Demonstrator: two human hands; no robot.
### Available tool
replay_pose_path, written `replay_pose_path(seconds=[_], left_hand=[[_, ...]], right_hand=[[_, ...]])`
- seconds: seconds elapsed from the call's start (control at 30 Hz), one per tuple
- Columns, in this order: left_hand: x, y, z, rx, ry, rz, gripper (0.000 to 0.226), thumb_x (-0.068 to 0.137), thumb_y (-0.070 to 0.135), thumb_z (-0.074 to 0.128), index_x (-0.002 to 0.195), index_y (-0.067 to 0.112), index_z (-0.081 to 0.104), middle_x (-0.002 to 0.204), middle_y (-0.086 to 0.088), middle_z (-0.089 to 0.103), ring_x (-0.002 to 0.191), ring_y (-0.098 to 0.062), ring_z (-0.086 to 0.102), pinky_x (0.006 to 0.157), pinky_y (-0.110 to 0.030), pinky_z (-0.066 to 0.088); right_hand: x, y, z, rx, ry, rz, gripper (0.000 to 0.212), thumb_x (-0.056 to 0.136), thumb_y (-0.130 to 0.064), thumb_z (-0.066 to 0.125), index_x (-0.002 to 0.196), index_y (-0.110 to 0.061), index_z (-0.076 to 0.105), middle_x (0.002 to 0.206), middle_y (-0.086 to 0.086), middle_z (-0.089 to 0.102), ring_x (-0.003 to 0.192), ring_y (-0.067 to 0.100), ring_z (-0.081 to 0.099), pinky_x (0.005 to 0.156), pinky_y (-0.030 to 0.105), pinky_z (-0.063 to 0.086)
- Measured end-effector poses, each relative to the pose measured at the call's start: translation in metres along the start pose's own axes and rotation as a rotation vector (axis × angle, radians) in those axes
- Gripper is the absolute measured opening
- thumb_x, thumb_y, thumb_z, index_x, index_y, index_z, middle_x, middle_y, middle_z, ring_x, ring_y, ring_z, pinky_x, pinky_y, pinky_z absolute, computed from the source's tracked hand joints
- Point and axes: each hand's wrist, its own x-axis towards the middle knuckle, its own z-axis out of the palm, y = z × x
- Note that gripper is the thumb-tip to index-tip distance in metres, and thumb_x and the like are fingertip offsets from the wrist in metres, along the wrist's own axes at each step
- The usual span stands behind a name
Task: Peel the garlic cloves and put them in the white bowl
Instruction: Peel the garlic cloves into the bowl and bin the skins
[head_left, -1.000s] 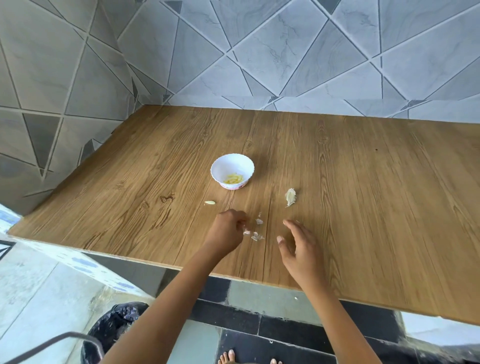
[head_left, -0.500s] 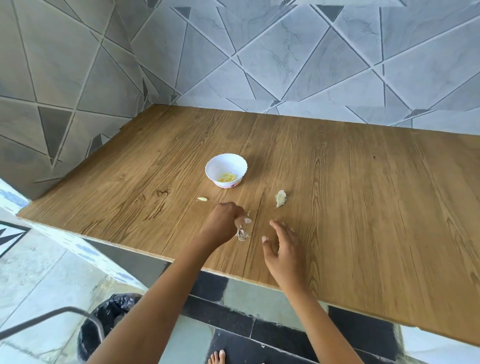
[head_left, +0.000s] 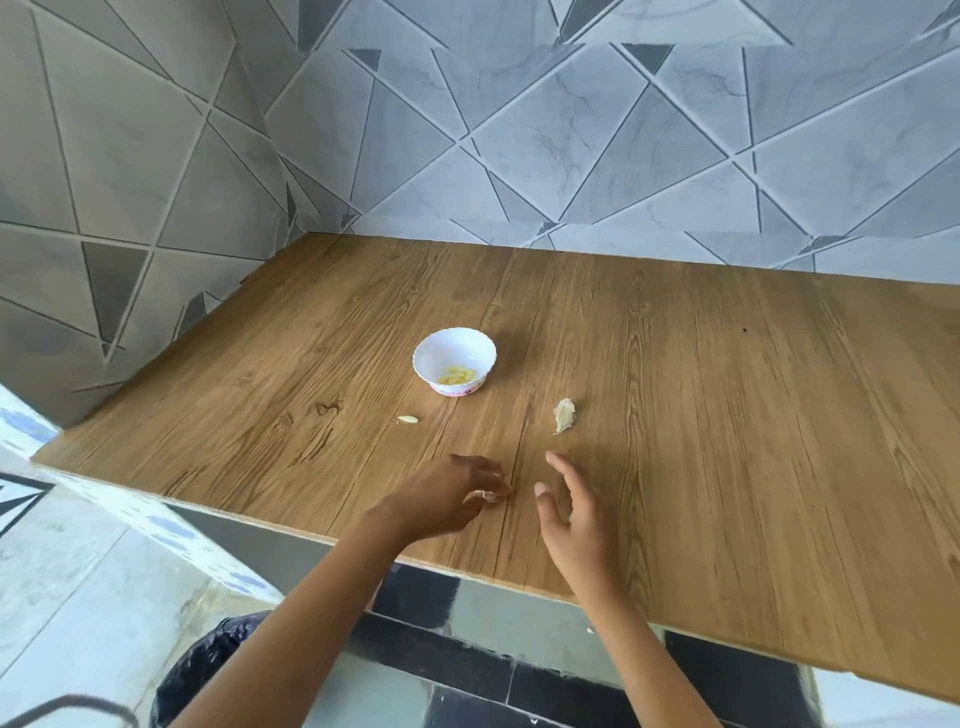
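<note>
Left hand (head_left: 447, 499) is pinching garlic skin scraps (head_left: 487, 496), right hand (head_left: 571, 514) is hovering open; I'd be ditching scraps before grabbing the mid-frame unpeeled garlic clove (head_left: 564, 414).

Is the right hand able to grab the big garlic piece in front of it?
Probably yes. The right hand is open and empty, and only bare wooden table lies between it and the garlic piece just beyond.

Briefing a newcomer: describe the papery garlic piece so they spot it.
On the wooden counter, find the white bowl. Right of it, nearer the camera, lies the garlic piece. It is crinkled and larger than the smooth clove left of the bowl.
</note>
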Motion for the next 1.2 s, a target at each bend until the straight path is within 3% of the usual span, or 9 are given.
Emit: replay_pose_path(seconds=[0.17,0.37,0.47,0.57,0.7,0.8,0.87,1.03,1.2], left_hand=[[-0.007,-0.01,0.017,0.072,0.1,0.118,0.02,0.076,0.01,0.066,0.093,0.015,0.076,0.103,-0.003,0.072,0.085,-0.021,0.071,0.066,-0.033,0.059],[-0.002,-0.001,0.022,0.184,0.099,0.043,0.022,0.091,0.008,0.052,0.107,0.012,0.067,0.103,-0.007,0.064,0.09,-0.025,0.063,0.075,-0.035,0.053],[0.009,0.0,0.009,-0.051,0.139,-0.09,0.018,0.083,0.002,0.057,0.092,0.007,0.072,0.091,-0.009,0.07,0.082,-0.025,0.065,0.074,-0.029,0.05],[0.014,0.0,-0.012,-0.407,0.246,-0.162,0.014,0.077,-0.003,0.066,0.084,0.005,0.076,0.081,-0.007,0.073,0.065,-0.001,0.061,0.067,-0.009,0.044],[0.02,0.023,-0.025,-0.439,0.175,-0.041,0.019,0.081,0.0,0.063,0.091,0.01,0.075,0.083,-0.001,0.074,0.073,-0.005,0.064,0.07,-0.018,0.05],[0.023,0.034,-0.017,-0.273,0.136,0.028,0.032,0.078,0.005,0.046,0.092,0.01,0.074,0.082,-0.003,0.074,0.074,-0.018,0.067,0.071,-0.032,0.053],[0.024,0.033,-0.013,-0.188,0.133,0.025,0.033,0.075,0.008,0.046,0.092,0.014,0.074,0.082,-0.002,0.074,0.075,-0.02,0.068,0.07,-0.035,0.053],[0.023,0.037,-0.01,-0.19,0.236,-0.028,0.015,0.076,0.01,0.06,0.083,0.018,0.071,0.081,0.001,0.068,0.072,-0.02,0.065,0.063,-0.038,0.054],[0.024,0.036,-0.017,-0.223,0.26,-0.042,0.015,0.08,0.006,0.063,0.085,0.017,0.073,0.083,0.0,0.068,0.071,-0.016,0.064,0.065,-0.034,0.054]], right_hand=[[0.002,-0.005,-0.004,0.113,0.041,0.076,0.034,0.093,-0.014,0.056,0.127,-0.016,0.056,0.126,-0.011,0.055,0.118,0.006,0.052,0.094,0.005,0.034],[-0.004,-0.025,-0.004,0.391,0.116,0.264,0.025,0.094,-0.011,0.054,0.115,-0.022,0.06,0.118,-0.009,0.062,0.11,0.0,0.057,0.091,0.008,0.043],[0.007,-0.033,-0.004,0.636,0.072,0.457,0.021,0.097,-0.014,0.05,0.114,-0.019,0.061,0.115,-0.004,0.065,0.108,0.005,0.06,0.094,0.021,0.046],[0.017,-0.047,0.001,1.019,0.038,0.727,0.026,0.1,-0.018,0.041,0.117,-0.006,0.058,0.111,0.006,0.064,0.103,0.014,0.061,0.089,0.026,0.049],[0.026,-0.064,0.003,1.376,0.129,0.998,0.031,0.1,-0.018,0.04,0.091,0.002,0.061,0.085,0.014,0.064,0.081,0.021,0.059,0.087,0.032,0.048],[0.029,-0.074,0.006,1.39,0.205,1.065,0.03,0.097,-0.009,0.041,0.072,-0.001,0.057,0.059,0.006,0.055,0.056,0.014,0.052,0.065,0.025,0.047],[0.028,-0.078,0.005,1.385,0.238,1.092,0.028,0.093,-0.003,0.041,0.067,-0.003,0.054,0.055,0.005,0.051,0.056,0.014,0.046,0.057,0.025,0.041],[0.026,-0.081,0.003,1.444,0.194,1.119,0.028,0.095,-0.004,0.039,0.074,-0.002,0.057,0.054,0.008,0.061,0.061,0.016,0.056,0.044,0.022,0.048],[0.028,-0.077,0.004,1.499,0.185,1.095,0.028,0.098,-0.009,0.039,0.082,0.003,0.059,0.062,0.013,0.065,0.072,0.021,0.059,0.063,0.031,0.052]])
